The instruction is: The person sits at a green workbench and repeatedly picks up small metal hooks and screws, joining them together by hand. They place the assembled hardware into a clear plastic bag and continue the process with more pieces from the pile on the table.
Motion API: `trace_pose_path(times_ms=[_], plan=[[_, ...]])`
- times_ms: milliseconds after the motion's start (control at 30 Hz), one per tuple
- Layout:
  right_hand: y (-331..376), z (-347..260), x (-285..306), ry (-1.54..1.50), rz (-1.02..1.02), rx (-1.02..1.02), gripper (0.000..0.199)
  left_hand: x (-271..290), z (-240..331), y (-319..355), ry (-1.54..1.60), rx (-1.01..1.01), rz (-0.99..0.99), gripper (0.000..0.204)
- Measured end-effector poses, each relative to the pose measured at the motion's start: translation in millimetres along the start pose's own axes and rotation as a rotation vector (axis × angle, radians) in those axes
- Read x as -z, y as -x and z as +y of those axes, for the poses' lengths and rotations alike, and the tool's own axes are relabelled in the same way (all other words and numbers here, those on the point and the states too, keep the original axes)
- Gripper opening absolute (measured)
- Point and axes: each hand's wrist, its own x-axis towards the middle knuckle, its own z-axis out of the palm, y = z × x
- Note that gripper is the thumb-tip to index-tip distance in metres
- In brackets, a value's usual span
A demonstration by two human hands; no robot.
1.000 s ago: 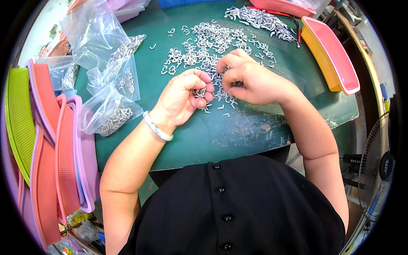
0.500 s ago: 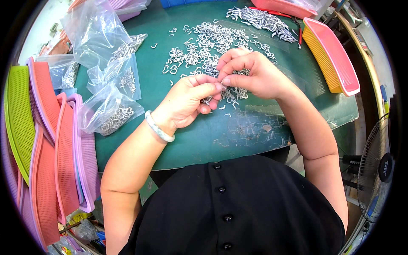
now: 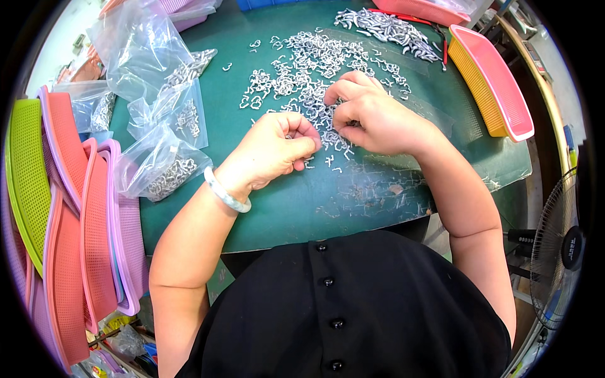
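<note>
A loose pile of small silver-grey curved metal hooks (image 3: 321, 53) is spread over the green table. At the near edge of that pile, my left hand (image 3: 280, 146) is closed, thumb pressed against the bent index finger. Whatever lies in that pinch is hidden. My right hand (image 3: 378, 120) rests just to the right, over the near part of the pile. Its fingers curl down among the hooks, with thumb and index fingertip close together. What they grip, if anything, is too small to make out. A gap with a few hooks separates the two hands.
Clear plastic bags (image 3: 167, 167) of metal pieces lie at the left, near stacked coloured baskets (image 3: 94, 233). A heap of longer grey pieces (image 3: 391, 34) and red-handled pliers (image 3: 444, 50) lie at the far right, beside a pink-and-yellow basket (image 3: 488, 82). A fan (image 3: 558, 249) stands right.
My hands were together, fingertips meeting. Now they are apart: the left has drawn back left and slightly down, while the right has turned its fingers down onto the pile.
</note>
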Motion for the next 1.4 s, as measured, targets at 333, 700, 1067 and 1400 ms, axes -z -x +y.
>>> trace_pose_path(times_ms=[333,700,1067,1400], plan=[[-1.1,-2.1,-4.7,0.052,0.043,0.036,0.005,-3.3,-0.4,-1.5,-0.005,-0.065,0.045,0.01],[-1.7,-3.7,-1.8,-0.016,0.022,0.027,0.007,-1.4,-6.2,-6.4,0.026,-0.112,0.082,0.007],[-1.7,-4.6,2.8,-0.023,-0.031,0.01,0.005,10.2,-6.5,-8.3,0.346,-0.025,0.006,0.006],[-5.9,1.2,6.8,-0.347,0.018,-0.053,0.008,10.4,-6.7,-6.6,0.373,-0.073,-0.015,0.004]])
